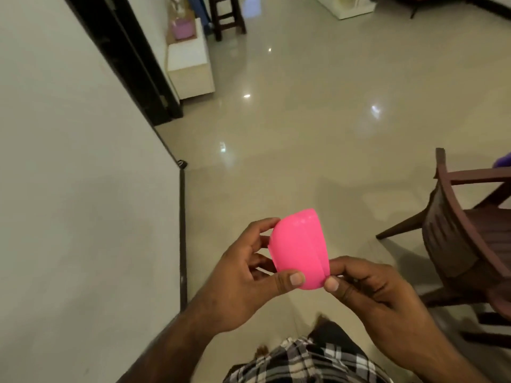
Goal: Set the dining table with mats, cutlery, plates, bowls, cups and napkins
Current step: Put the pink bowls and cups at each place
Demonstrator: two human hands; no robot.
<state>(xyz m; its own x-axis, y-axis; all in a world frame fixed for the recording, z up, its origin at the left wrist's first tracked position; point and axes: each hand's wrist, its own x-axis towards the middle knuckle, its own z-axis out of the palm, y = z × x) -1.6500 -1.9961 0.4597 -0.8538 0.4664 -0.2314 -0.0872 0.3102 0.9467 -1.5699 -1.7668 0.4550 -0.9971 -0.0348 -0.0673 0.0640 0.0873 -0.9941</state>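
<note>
There is a single view, from a wide-angle camera worn on the person's head. It faces forward and steeply down, so the glossy tiled floor [304, 134] fills most of the picture and straight lines bow toward the edges. The person's own checked shirt [301, 360] sits at the bottom edge, very near the lens, and both forearms rise from there to mid-frame. A pale wall [69, 161] runs up the left side; a dark wooden chair [464, 233] is cut by the right edge. Farther furniture lies small along the top.
</note>
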